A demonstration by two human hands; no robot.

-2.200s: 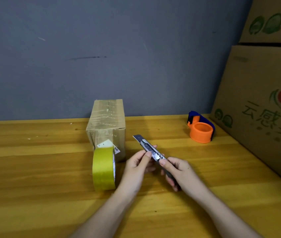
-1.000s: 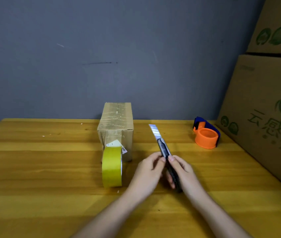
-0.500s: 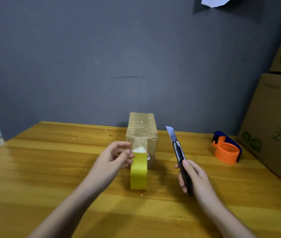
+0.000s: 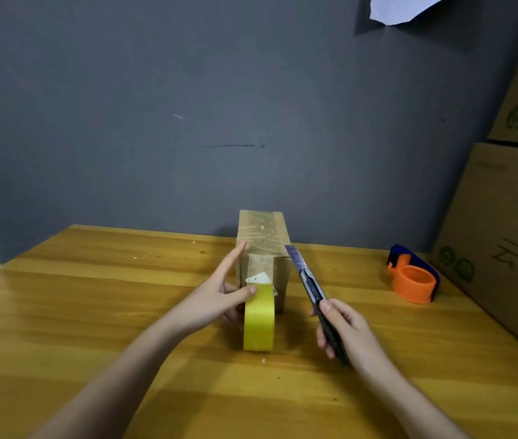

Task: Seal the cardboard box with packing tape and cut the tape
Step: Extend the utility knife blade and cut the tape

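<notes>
Head view: our left hand [image 4: 216, 299] is released, thumb touching the yellow tape roll [image 4: 259, 318] before the cardboard box [image 4: 262, 245] near the surface's [image 4: 93, 296] far edge; our right hand [image 4: 349, 334] grasps the utility knife [image 4: 311, 286].

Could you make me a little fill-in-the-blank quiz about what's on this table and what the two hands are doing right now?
1. The right hand grips a utility knife whose blade is pushed ____.
2. The yellow tape roll stands on its ____ in front of the small cardboard box.
3. The left hand reaches for the roll with its fingers ____.
4. The orange tape dispenser sits to the ____ of the small box.

Missing words: out; edge; straight; right
</notes>
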